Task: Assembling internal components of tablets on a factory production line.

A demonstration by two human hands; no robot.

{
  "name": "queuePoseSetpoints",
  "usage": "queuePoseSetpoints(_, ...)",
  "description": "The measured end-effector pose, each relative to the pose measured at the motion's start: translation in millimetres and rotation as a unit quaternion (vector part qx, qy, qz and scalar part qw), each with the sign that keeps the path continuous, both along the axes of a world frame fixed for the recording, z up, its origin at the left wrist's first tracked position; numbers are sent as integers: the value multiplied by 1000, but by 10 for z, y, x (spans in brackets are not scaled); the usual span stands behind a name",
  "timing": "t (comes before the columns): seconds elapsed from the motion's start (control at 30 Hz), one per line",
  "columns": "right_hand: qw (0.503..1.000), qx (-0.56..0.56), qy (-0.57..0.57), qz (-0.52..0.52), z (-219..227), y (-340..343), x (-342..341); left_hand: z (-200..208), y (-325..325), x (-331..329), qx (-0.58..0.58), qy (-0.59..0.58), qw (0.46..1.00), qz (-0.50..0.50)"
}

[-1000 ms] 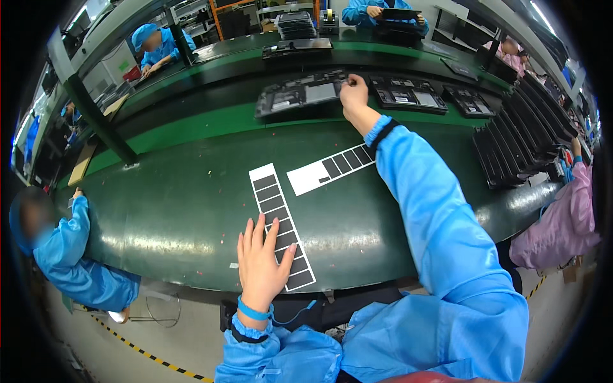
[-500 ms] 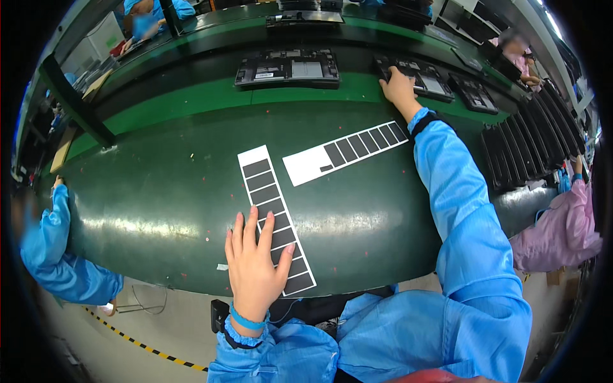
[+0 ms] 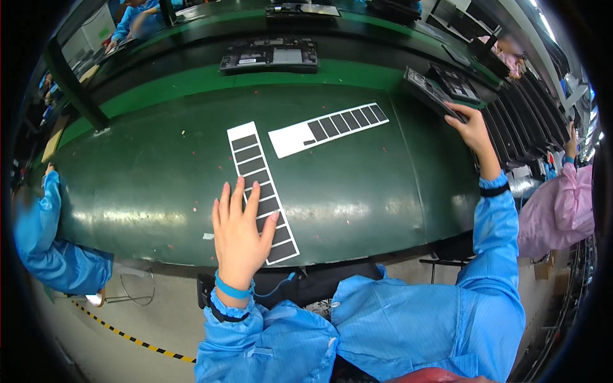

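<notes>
My left hand (image 3: 241, 233) lies flat with fingers spread over a long white sheet of black rectangular stickers (image 3: 265, 191), near the table's front edge. Off to the right, my right hand (image 3: 471, 127) grips the near end of a black tablet-like device (image 3: 426, 91), thumb and fingers round its edge; the device is tilted. A second sticker sheet (image 3: 290, 140) lies slantwise between the hands, with a bare white area at its left end and one small black piece there. Straight ahead, an opened electronic device (image 3: 271, 55) with its internals exposed rests on the far green strip.
Another opened device (image 3: 454, 83) lies behind the held one. To the right stands a row of black upright slotted panels (image 3: 520, 124). A dark post (image 3: 76, 89) rises at the left. A co-worker's blue sleeve (image 3: 41, 210) reaches the table's left end; a pink sleeve (image 3: 555, 207) is at right.
My right hand has lifted the device off the far strip and brought it right and nearer, tilting it. My left hand stays on the sticker sheet. The whole view has shifted slightly.
</notes>
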State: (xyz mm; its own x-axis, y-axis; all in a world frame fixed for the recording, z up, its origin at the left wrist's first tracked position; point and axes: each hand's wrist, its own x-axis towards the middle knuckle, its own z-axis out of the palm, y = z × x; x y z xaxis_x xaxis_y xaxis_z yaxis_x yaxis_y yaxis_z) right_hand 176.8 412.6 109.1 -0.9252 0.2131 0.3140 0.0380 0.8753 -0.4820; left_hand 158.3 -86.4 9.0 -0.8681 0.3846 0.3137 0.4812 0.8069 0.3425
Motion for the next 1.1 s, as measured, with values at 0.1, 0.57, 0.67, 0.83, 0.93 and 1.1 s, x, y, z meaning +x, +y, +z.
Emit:
queuePoseSetpoints(0.1, 999, -23, -18, 37, 11, -382, 643, -10, 9, -3, -1, 13, 1000, -7)
queuePoseSetpoints(0.57, 971, -203, -61, 111, -510, -2699, 1188, -98, -5, -12, -3, 34, 999, -4)
queuePoseSetpoints(0.67, 966, -252, 42, 32, -475, -2136, 1236, -86, -17, 6, 4, 37, 999, 6)
queuePoseSetpoints(0.83, 974, -216, 25, -66, -763, -739, 882, 84, 222, 72, 267, -109, 952, -104)
queuePoseSetpoints(0.93, 940, -338, 18, 34, -922, -731, 631, -212, 611, 232, 405, -294, 855, -133)
queuePoseSetpoints(1.1, 916, -395, -41, 49, -757, -967, 649, 50, 708, 317, 368, -325, 855, -164)
